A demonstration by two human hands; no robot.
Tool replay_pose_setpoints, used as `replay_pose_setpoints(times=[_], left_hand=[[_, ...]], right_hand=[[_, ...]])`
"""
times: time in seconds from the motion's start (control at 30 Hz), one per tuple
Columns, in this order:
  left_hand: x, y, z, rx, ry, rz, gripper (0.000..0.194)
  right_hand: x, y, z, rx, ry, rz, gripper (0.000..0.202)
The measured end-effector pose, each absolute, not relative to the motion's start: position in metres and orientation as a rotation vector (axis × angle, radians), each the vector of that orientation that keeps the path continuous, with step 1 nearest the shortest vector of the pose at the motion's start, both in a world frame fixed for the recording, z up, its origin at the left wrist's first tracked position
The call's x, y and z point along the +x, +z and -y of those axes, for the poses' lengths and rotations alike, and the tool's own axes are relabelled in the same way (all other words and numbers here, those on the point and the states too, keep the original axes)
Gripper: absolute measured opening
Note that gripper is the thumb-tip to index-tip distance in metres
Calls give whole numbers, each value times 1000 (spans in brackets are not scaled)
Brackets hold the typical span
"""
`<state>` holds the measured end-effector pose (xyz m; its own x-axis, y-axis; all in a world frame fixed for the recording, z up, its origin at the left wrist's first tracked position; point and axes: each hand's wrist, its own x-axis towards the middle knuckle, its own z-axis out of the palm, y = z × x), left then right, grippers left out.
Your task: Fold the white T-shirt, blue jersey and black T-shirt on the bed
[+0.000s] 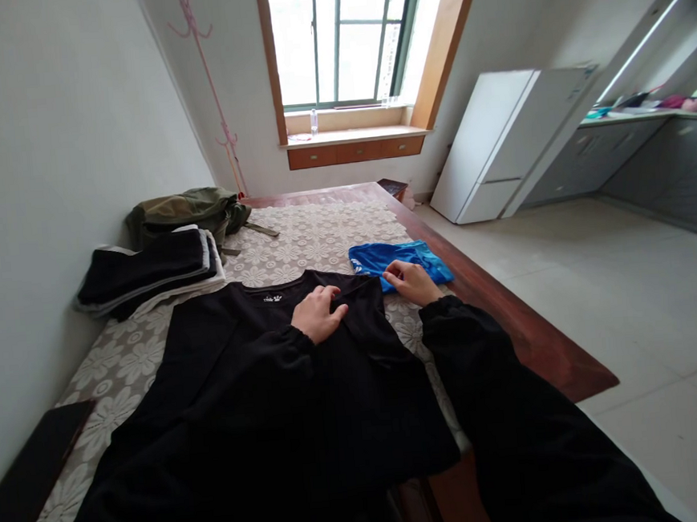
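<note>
A black T-shirt [358,381] lies spread out on the patterned tablecloth [322,229], its neckline toward the window. Over the upper middle of the shirt is my left hand [320,313], with thumb and fingers apart and nothing between them. My right hand [411,282] is at the shirt's right shoulder, beside a folded blue cloth [397,255]. Its fingers are curled together near the shirt's edge; whether they pinch the fabric is too small to tell.
Folded dark and white clothes [150,268] and a green bag [191,211] lie at the left by the wall. A dark flat object [33,471] rests at the near left. The table's wooden edge [510,321] runs along the right.
</note>
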<state>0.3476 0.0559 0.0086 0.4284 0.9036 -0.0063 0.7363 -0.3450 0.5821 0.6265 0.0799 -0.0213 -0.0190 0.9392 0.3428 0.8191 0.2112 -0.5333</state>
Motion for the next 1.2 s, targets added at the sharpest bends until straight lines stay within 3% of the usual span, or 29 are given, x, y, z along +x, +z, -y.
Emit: replay_pose_setpoints(times=[0.27,0.43,0.63,0.73,0.83,1.0,1.2], left_hand=[[371,3,-85,2240,376,-1391,13],[355,0,-89,2127,365,-1381,14],[345,4,-77,2161,397,-1474,26],[351,7,-54,2386,533,-1390,35],[362,2,-19,2610,512,-978,31],[378,-19,32,2638,322,-525,60],[378,-16,36,2748,342,-543,47]], right_hand=[[615,-25,-77,-1596,331,1972,27],[612,-28,-75,-1536,361,2065,53],[602,-40,-73,-1583,142,2186,77],[601,-45,-75,-1570,118,2155,68],[598,-48,-78,-1515,175,2116,52],[595,-50,-80,-1468,299,1992,47],[594,-53,-80,-1478,345,1863,41]])
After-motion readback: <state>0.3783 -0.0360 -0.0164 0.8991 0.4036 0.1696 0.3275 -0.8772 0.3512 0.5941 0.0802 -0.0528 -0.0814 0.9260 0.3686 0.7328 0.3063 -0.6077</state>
